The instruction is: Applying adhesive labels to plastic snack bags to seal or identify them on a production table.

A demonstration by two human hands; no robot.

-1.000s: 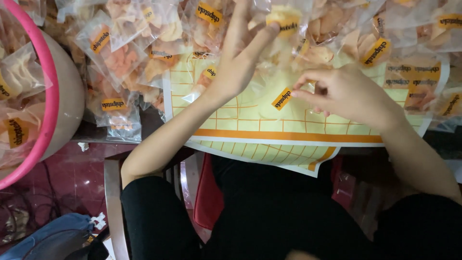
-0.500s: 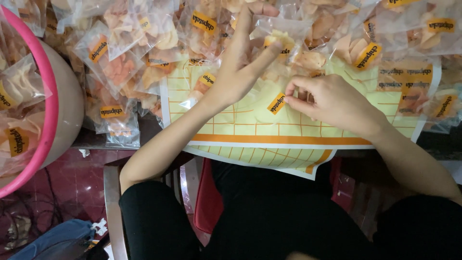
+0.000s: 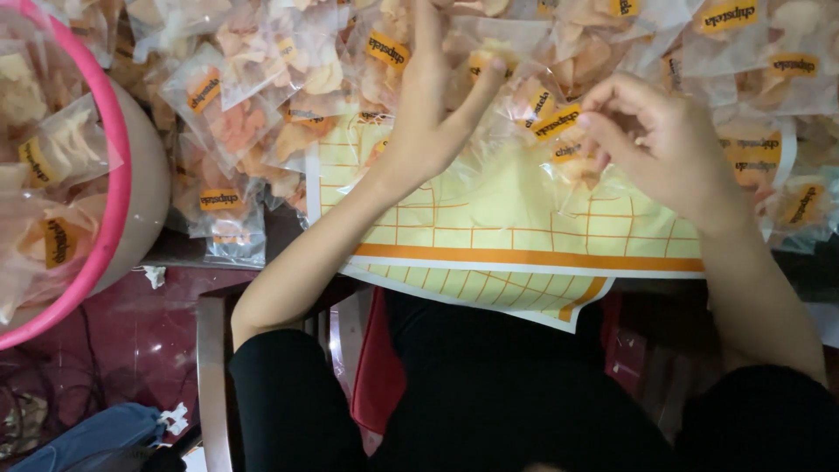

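Heaped beyond both sets of fingertips: clear snack bags (image 3: 288, 105) with yellow labels, crowding the far side. Left of the left hand (image 3: 428, 122), a pink-rimmed basin (image 3: 109, 192) holding more bags. Left hand spread flat, grasping nothing. Right hand (image 3: 664, 149) pinching a clear labelled bag (image 3: 559, 140) between thumb and fingertips. Under the fingers, bare yellow gridded sheet (image 3: 489, 218) running to its orange-striped near edge.

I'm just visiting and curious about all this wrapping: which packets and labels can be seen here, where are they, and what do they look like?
Heap of snack packets: across the table top; clear bags of pale orange and cream crisps.
Sticker labels: one per bag; small yellow-orange rectangles with dark print.
Held packet: between the left hand and right hand; clear, same label.
Bagged packets in the pink-rimmed basin: far left.
Gridded sheet: under the hands; yellow with orange lines.
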